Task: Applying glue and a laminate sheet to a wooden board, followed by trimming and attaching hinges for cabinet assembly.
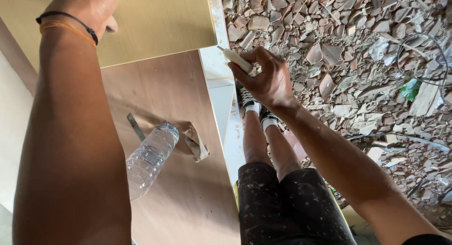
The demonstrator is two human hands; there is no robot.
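My left hand (89, 9) presses down on a yellowish laminate panel (160, 23) at the top left, its fingers mostly out of frame; a black band and an orange band circle the wrist. My right hand (266, 77) is closed around a slim cream-coloured tool (237, 60), whose tip points at the white edge strip (217, 70) of the board. Below the panel lies a brown plywood sheet (188, 198).
A clear plastic bottle (150, 158) lies on the plywood beside a crumpled scrap of paper (197, 142) and a thin metal strip (136, 127). My legs and shoes (256, 108) stand by the board's edge. Broken brick rubble (358, 61) and a wire loop (421, 56) cover the floor.
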